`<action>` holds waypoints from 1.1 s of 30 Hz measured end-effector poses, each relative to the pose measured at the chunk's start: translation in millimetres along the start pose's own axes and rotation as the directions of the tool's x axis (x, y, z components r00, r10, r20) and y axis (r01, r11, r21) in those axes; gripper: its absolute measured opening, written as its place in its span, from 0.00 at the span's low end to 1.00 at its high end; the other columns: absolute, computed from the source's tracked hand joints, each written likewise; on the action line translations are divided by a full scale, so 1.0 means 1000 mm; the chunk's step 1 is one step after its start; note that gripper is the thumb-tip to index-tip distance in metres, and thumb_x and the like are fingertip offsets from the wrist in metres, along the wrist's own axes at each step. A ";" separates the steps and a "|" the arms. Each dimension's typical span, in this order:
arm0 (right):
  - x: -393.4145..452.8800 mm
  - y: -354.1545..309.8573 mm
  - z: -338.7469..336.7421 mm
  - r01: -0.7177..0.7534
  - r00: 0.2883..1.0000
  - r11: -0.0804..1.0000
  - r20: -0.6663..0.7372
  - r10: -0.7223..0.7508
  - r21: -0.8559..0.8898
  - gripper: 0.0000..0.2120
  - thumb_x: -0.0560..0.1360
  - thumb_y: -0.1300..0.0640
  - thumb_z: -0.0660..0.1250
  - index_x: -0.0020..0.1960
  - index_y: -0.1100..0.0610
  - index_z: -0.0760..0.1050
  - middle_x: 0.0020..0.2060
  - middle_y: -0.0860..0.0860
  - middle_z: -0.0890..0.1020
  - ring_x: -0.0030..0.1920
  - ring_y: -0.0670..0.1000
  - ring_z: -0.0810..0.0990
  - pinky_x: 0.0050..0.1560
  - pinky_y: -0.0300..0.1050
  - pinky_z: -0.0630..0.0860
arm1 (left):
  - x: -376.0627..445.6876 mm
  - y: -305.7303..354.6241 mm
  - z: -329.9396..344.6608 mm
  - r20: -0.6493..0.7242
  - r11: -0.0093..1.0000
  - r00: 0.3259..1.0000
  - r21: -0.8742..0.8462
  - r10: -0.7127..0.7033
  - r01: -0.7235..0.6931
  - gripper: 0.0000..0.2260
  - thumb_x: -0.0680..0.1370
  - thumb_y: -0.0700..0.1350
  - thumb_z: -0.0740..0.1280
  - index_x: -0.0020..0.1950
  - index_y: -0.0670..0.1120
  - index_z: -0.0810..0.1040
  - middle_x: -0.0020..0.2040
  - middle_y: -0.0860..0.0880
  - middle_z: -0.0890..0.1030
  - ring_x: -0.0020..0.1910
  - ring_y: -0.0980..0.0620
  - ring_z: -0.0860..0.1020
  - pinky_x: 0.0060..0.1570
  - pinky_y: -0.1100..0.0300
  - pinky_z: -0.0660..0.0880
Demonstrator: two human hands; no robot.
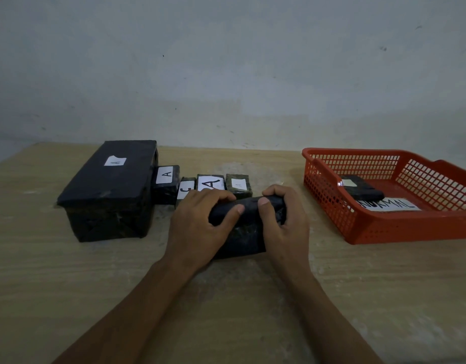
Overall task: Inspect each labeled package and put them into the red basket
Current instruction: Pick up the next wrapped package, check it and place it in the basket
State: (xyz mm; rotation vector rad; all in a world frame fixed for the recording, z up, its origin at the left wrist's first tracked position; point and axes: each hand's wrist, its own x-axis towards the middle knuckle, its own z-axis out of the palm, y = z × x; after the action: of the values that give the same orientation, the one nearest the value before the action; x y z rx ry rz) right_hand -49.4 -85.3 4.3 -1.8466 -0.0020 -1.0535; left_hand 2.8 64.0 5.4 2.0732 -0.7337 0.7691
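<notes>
Now a black wrapped package (pixel 246 232) sits near the middle of the table (pixel 69 285). The left hand (pixel 197 222) and the right hand (pixel 281 219) both grip it, fingers curled over its far edge and thumbs on top. Just behind it stand four small packages with white labels (pixel 210 183). To the far left is a big black box (pixel 108 190) marked A. On the right sits the red basket (pixel 384 227), with one black package (pixel 363 190) inside, beside a white sign (pixel 389 205).
</notes>
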 end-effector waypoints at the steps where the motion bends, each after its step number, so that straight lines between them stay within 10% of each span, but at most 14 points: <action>1: 0.000 0.000 0.000 0.000 1.000 1.000 -0.001 0.000 0.005 0.04 0.77 0.56 0.64 0.51 0.51 0.76 0.46 0.48 0.79 0.49 0.48 0.79 0.48 0.45 0.76 | 0.000 0.000 0.000 0.008 1.000 1.000 0.007 0.005 -0.005 0.16 0.76 0.61 0.63 0.54 0.52 0.81 0.50 0.55 0.82 0.50 0.56 0.76 0.50 0.62 0.72; 13: 0.001 -0.003 0.001 -0.127 0.991 0.988 -0.031 0.130 0.091 0.12 0.80 0.49 0.58 0.58 0.52 0.75 0.46 0.41 0.79 0.47 0.38 0.78 0.44 0.29 0.71 | 0.001 -0.002 0.003 -0.023 0.999 0.999 -0.032 -0.034 0.033 0.18 0.75 0.63 0.63 0.53 0.51 0.82 0.48 0.54 0.83 0.47 0.58 0.77 0.49 0.70 0.69; 26: -0.001 -0.003 0.001 -0.054 0.998 0.998 -0.029 0.054 -0.013 0.11 0.84 0.49 0.54 0.52 0.48 0.74 0.42 0.43 0.79 0.43 0.43 0.78 0.41 0.36 0.72 | 0.000 0.002 0.005 -0.070 0.992 0.997 0.127 0.036 -0.026 0.22 0.74 0.66 0.64 0.52 0.50 0.81 0.47 0.52 0.82 0.47 0.50 0.78 0.50 0.55 0.70; 33: -0.004 -0.007 0.002 -0.248 0.967 0.969 0.060 0.248 -0.020 0.17 0.79 0.33 0.55 0.54 0.43 0.73 0.43 0.40 0.80 0.45 0.37 0.79 0.43 0.42 0.75 | 0.002 0.000 0.004 -0.127 0.988 0.987 0.134 0.097 -0.080 0.19 0.73 0.65 0.66 0.50 0.50 0.81 0.46 0.52 0.82 0.47 0.51 0.78 0.51 0.55 0.70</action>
State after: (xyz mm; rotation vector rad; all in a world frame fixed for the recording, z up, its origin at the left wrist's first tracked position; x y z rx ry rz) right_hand -53.6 -78.6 6.0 -1.8349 0.1946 -0.8229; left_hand 5.8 60.1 4.7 2.0909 -0.7223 1.0190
